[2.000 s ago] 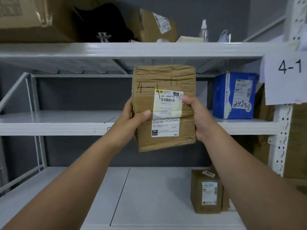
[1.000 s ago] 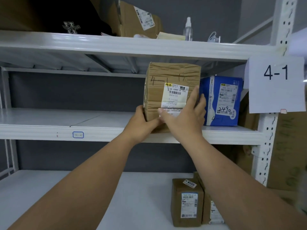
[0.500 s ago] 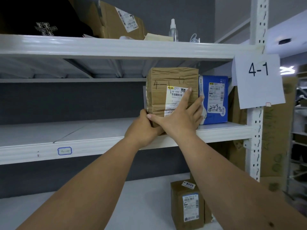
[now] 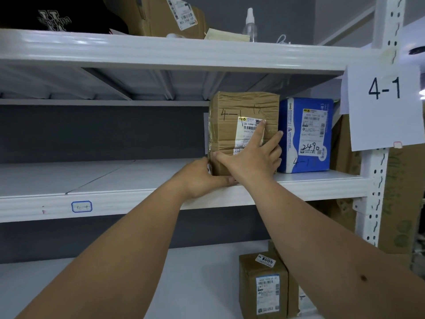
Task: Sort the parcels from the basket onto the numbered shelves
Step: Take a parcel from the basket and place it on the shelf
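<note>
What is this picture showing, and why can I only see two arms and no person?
The camera sits on the person's head, so you see only their arms. They are sorting parcels onto shelves. The brown parcel, marked 4-1, stands upright on the middle shelf, beside a blue parcel. The paper sign on the post also says 4-1. The right hand lies flat on the parcel's front, fingers straight. The left hand touches its lower left corner. Another small brown box stands on the shelf below.

One head-worn camera looks forward and slightly up, close to the white metal shelf [image 4: 299,183]; both forearms enter from the near bottom edge.
</note>
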